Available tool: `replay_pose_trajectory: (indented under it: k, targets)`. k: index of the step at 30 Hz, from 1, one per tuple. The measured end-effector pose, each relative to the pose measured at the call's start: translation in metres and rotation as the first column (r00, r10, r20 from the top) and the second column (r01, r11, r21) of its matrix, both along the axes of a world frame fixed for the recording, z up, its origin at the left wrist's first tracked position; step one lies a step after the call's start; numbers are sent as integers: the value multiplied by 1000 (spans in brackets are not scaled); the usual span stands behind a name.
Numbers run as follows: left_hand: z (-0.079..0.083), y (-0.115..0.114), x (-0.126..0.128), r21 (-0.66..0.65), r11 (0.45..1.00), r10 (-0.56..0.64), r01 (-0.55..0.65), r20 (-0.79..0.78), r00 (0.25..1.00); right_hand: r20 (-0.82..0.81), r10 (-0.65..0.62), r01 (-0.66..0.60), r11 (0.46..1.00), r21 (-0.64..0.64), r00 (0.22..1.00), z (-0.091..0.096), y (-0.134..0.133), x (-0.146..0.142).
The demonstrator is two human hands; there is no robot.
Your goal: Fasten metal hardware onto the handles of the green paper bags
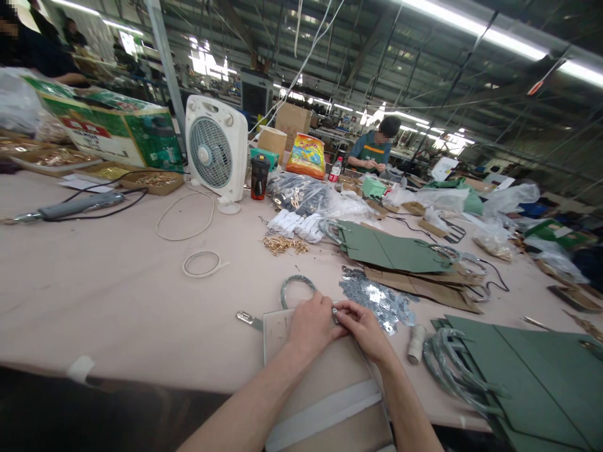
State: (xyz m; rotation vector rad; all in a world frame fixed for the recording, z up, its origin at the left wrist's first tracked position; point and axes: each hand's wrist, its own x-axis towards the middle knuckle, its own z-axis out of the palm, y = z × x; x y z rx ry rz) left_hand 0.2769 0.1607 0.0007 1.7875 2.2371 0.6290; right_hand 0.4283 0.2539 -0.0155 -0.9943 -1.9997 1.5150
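A beige-faced bag panel [330, 370] with a pale strip across it lies before me and overhangs the table's front edge. From its top edge rises a loop handle [296, 281] in clear wrapping, and a green tab with a metal fitting [247, 319] sticks out at its left corner. My left hand [309, 323] is closed over the panel's upper edge, its fingertips partly hidden. Close beside it, my right hand [362, 325] pinches a small metal piece [335, 314] at that same edge. Flat metal plates [374, 295] lie in a pile just beyond my right hand.
Green bag panels [537, 370] with wrapped handles are stacked at right, beside a thread spool [416, 344]. More panels [396, 248] lie farther back. Gold-coloured hardware [285, 245], a fan [217, 147], a tumbler [259, 177] and a grey-handled tool [82, 206] stand or lie beyond.
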Motion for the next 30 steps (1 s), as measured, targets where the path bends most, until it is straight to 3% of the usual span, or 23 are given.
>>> replay_pose_trajectory:
  k: [6,14,19,24,27,30]
  targets:
    - [0,0,0,9,1000,8,-9,12,1000,-9,-46,46,999,-22,999,-2,0,0]
    - [-6,1,0,8,1000,-16,16,-3,1000,43,-108,97,974,205,993,-10,0,-3]
    - [-7,1,1,31,999,-12,12,-17,1000,3,-176,175,979,102,984,-14,-3,-6]
    - [0,1,4,6,999,-31,31,-47,998,-122,-226,237,969,78,966,-5,-7,8]
    - [4,3,5,-22,998,-62,60,-70,996,-165,-389,412,900,140,906,7,18,42]
    - [8,2,7,-43,996,-75,72,-85,994,-119,-581,586,748,312,805,22,52,95]
